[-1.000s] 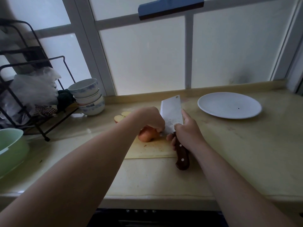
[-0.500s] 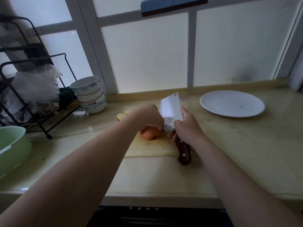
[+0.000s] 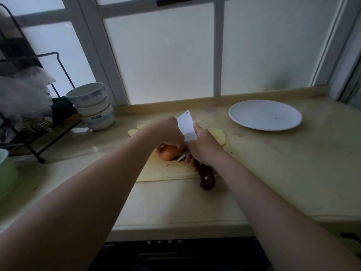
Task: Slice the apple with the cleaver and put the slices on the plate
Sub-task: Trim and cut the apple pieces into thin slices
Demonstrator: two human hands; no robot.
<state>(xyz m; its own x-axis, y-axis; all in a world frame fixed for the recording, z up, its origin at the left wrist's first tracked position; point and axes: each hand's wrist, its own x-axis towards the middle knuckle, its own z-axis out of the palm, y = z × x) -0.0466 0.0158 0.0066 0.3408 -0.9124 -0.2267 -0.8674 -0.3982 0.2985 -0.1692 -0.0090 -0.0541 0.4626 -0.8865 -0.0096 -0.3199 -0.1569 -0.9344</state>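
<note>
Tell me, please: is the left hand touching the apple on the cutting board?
Touching. The head view shows the left hand curled over the top of the apple, no gap between them; the right hand holds the cleaver beside it.

The left hand (image 3: 168,132) covers the top of the apple (image 3: 169,154), and its fingers (image 3: 180,146) hide where the cleaver (image 3: 187,126) meets it; the right hand (image 3: 203,147) hides the front of the handle. Slices (image 3: 219,134) lie partly behind both hands, so they cannot be counted. At the left end of the counter (image 3: 293,173) the picture's edge cuts off a green basin (image 3: 5,173), and the speck (image 3: 276,118) on the plate (image 3: 254,122) is too small to identify.
</note>
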